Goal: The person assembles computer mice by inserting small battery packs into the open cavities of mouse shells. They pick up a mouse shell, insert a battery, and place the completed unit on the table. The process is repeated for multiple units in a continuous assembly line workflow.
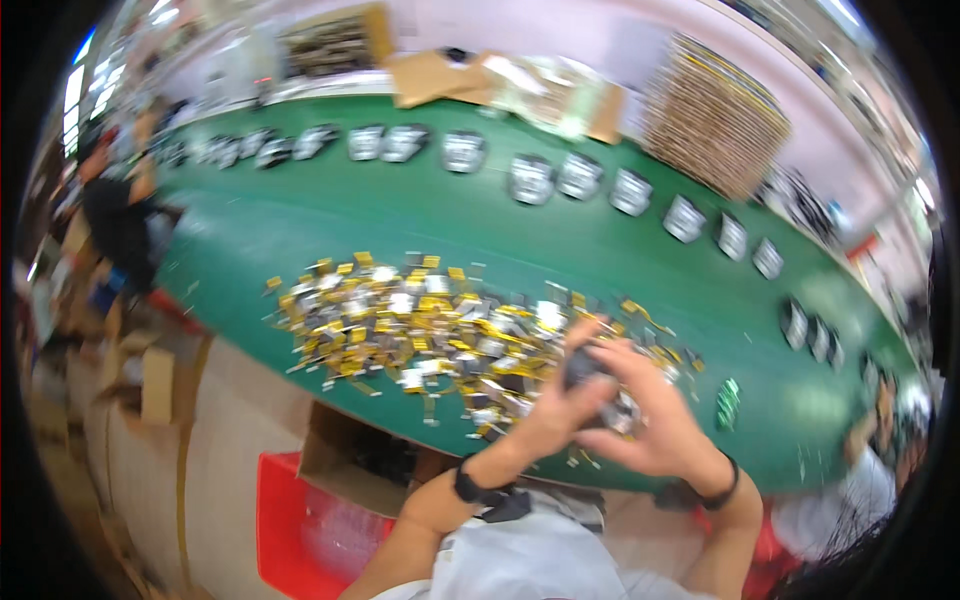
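Small dark rounded part [585,368] gripped by 2 hands.

Both hands [600,400] grip a dark part [583,368] over the green table [400,220].

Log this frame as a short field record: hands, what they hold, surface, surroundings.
left hand: closed around a small dark object, with the right hand
right hand: fingers curled over the same object
held object: small, dark; blurred, kind unclear
wrists: dark band on each
surface: long green table
pile: loose small yellow and silver parts, just left of the hands
far row: silver-grey bundles along the far side of the table
stack: tan flat sheets, far right
below table: red crate, open cardboard box
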